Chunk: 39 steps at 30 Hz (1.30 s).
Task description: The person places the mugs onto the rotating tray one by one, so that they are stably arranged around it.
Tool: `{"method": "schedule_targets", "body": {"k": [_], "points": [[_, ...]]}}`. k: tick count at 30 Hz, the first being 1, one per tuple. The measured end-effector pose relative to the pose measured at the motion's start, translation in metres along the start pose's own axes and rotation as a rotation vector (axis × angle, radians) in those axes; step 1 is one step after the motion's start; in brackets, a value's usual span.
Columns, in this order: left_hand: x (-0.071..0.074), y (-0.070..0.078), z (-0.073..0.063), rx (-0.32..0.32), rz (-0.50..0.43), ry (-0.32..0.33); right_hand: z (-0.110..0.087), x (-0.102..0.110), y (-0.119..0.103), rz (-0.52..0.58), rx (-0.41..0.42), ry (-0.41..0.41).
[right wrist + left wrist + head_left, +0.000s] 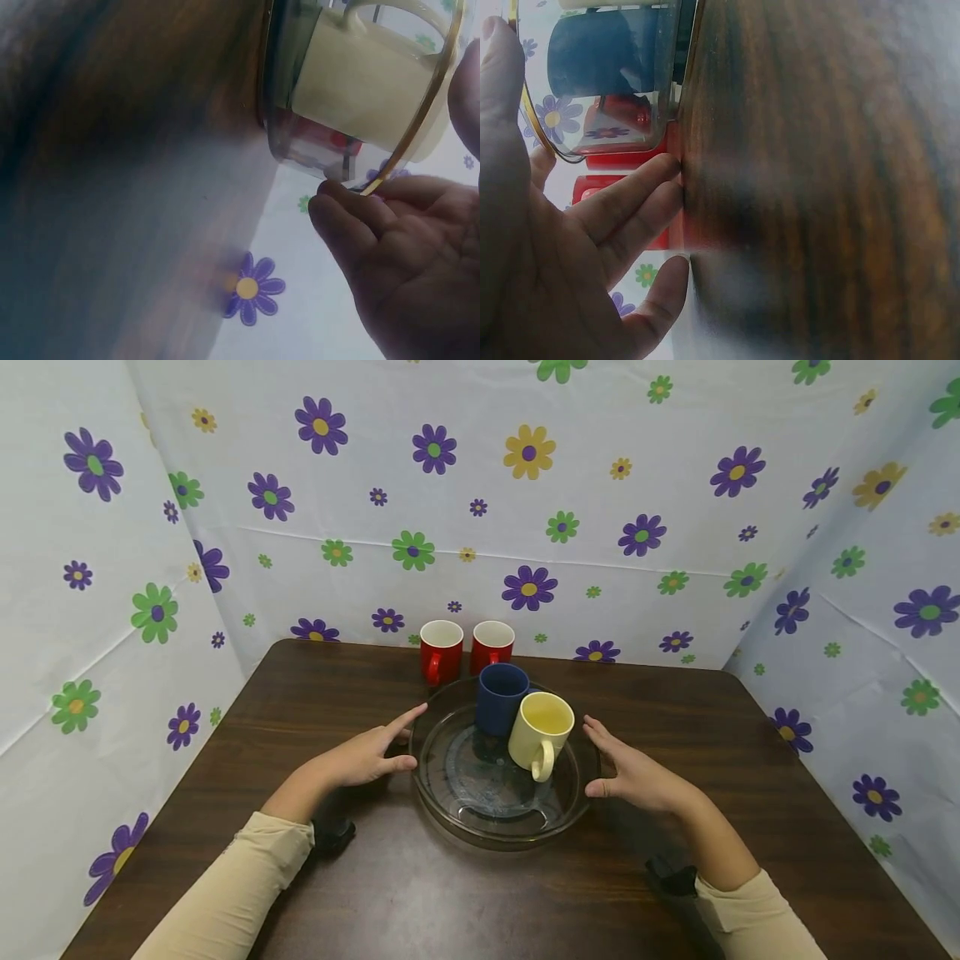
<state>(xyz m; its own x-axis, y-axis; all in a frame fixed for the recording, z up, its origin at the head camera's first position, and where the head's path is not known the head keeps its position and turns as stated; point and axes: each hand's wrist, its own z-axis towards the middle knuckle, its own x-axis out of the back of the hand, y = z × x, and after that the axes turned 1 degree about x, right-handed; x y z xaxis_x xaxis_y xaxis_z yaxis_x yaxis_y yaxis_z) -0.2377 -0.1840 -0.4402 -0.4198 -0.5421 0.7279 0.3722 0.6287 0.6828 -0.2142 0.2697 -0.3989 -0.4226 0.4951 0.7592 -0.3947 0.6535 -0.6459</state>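
A round, smoky clear glass dish [465,781] sits on the dark wooden table, between my two hands. Inside it a dark blue mug [498,706] stands at the back, and a pale yellow mug [534,739] leans, with its handle towards me. My left hand [363,756] is at the dish's left side, fingers extended and thumb apart, fingertips right at the rim. On the opposite side, my right hand [637,775] has its fingers spread along the rim. Through the glass, the left wrist view shows the blue mug [604,52] and the right wrist view the yellow mug [367,86].
Two red mugs with white insides, one on the left [440,656] and one on the right [492,647], stand behind the dish near the table's back edge. A white curtain [465,493] printed with flowers surrounds the wooden table [375,893] at the back and sides.
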Motion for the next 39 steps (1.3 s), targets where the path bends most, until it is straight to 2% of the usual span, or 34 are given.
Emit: {"method": "schedule_targets", "body": {"k": [8, 15, 20, 24, 28, 32, 36, 39], "points": [[0.001, 0.000, 0.002, -0.008, -0.002, -0.002, -0.001, -0.001, 0.002, 0.028, 0.006, -0.013], [0.003, 0.004, 0.003, 0.009, -0.019, -0.038, -0.002, 0.000, 0.002, 0.041, -0.058, -0.027], [0.011, 0.007, 0.003, 0.035, -0.044, -0.090, -0.001, -0.001, 0.001, 0.041, -0.078, -0.027], [0.023, 0.011, 0.005, 0.038, -0.033, -0.087, 0.000, 0.001, 0.000, 0.037, -0.085, -0.032], [0.034, 0.014, 0.012, 0.014, 0.024, -0.025, 0.000, 0.003, -0.001, 0.024, -0.081, -0.032], [0.044, 0.015, 0.025, 0.008, 0.097, 0.106, 0.000, 0.004, -0.001, 0.026, -0.081, -0.034], [0.052, 0.014, 0.042, 0.073, 0.164, 0.250, 0.000, 0.003, -0.001, 0.039, -0.084, -0.033], [0.055, 0.012, 0.055, 0.150, 0.209, 0.298, 0.000, 0.002, 0.000, 0.051, -0.088, -0.030]]}}
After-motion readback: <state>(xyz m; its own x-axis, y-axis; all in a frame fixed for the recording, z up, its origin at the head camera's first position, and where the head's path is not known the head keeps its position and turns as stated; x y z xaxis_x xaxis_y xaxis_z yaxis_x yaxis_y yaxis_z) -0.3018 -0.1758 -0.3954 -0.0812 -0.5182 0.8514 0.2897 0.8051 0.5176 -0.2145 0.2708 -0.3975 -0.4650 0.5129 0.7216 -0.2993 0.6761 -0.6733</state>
